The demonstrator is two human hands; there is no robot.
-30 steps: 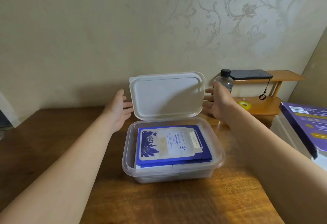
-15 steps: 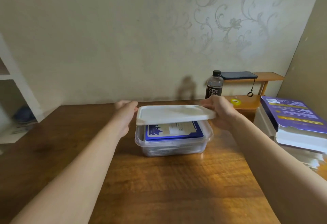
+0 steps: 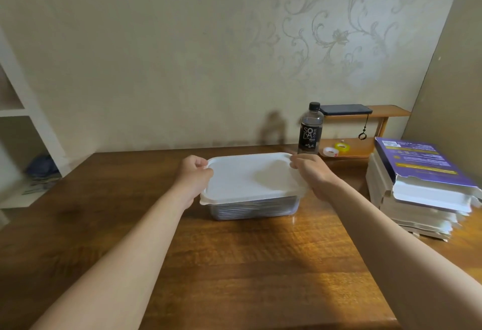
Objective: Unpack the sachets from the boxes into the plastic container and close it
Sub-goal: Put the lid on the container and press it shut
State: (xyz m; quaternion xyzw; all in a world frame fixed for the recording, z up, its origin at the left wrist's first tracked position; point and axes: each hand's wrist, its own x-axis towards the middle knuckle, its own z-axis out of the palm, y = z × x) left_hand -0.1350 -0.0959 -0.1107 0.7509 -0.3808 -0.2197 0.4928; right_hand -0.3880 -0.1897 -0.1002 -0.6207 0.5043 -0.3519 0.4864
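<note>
**Plastic container lidded, both hands on its far corners**

Plastic container sits on the brown wooden bench, a little beyond the middle and between the person's two bare forearms. It is a shallow rectangular tub with clear walls, and the edges of stacked sachets show dimly through the near wall. An opaque white lid with rounded corners lies flat over the rim. The long axis runs left to right, so one long side faces the person and the other faces the wall.

The left hand grips the lid at its far left corner, fingers curled and thumb on top. The right hand grips the far right corner in the same way, knuckles up.

Half a second ago the lid was tilted above the tub, its near edge raised, and a blue-and-white sachet showed beneath it. Now the lid is down and covers the contents.

To the right, a stack of flattened boxes lies near the tub, white below and purple on top. Beyond the right hand stands a dark soda bottle. Just beside it is a low wooden shelf holding two tape rolls and a dark flat device. Patterned wallpaper backs the bench.
</note>
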